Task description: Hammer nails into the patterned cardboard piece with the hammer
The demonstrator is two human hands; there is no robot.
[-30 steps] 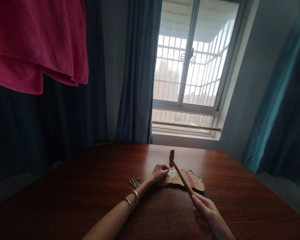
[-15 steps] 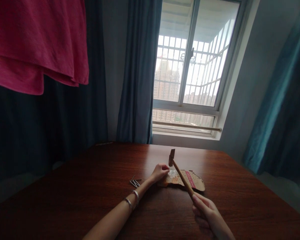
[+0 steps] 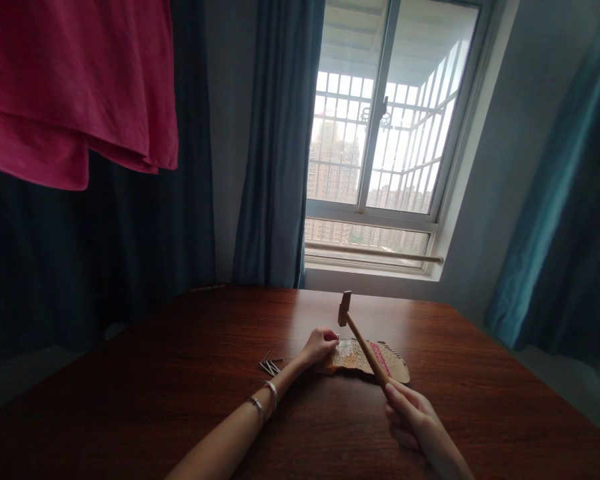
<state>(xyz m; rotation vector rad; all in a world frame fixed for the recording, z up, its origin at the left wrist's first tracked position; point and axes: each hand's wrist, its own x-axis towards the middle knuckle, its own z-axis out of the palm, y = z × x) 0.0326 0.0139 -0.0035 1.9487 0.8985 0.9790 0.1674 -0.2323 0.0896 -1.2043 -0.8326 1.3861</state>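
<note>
On the table lies a flat tan piece [image 3: 353, 355], speckled with small marks or holes, with a pink band and a notched edge at its right end. My left hand [image 3: 321, 345] rests at its left end, fingers pinched around a small metal pin [image 3: 338, 337] like a nail or punch; only its bright top shows. My right hand [image 3: 411, 417] is closed round the wooden handle of a hammer [image 3: 365, 347]. The hammer head is raised above the pin, apart from it. Several thin metal rods [image 3: 270, 365], nail-like, lie in a loose heap left of my left wrist.
The brown wooden table [image 3: 180, 373] reaches to the wall below a barred window [image 3: 375, 133]. Blue curtains [image 3: 275, 147] hang on both sides. A pink cloth [image 3: 80, 93] hangs at the upper left.
The hammer head has risen slightly in my right hand. My left hand and the tan piece have stayed in place.
</note>
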